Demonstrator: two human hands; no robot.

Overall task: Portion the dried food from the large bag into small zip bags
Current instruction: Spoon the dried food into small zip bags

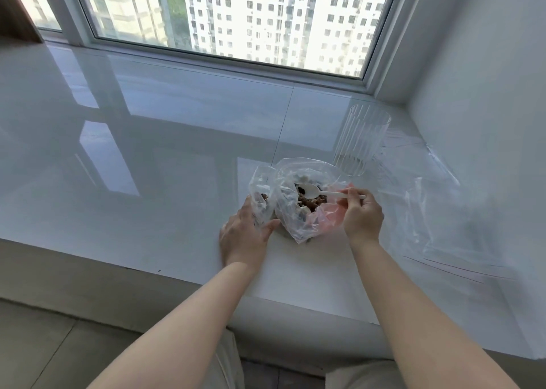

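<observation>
We note the left hand point(245, 235) gripping a small clear zip bag point(261, 195) upright near the front edge of the glossy white sill point(147, 152), touching the large clear plastic bag of brown dried food point(304, 202). The right hand point(362, 214) pinches a white plastic spoon point(316, 193), bowl over the large bag's mouth. Behind stands a ribbed clear plastic cup point(359, 140); flat clear zip bags point(449, 226) lie toward the right edge.

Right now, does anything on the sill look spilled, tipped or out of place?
Nothing stands out. The dried food sits inside the large bag, none visibly on the sill. The right hand holds the white spoon over it; the left hand steadies the small bag. The clear cup stands upright.
</observation>
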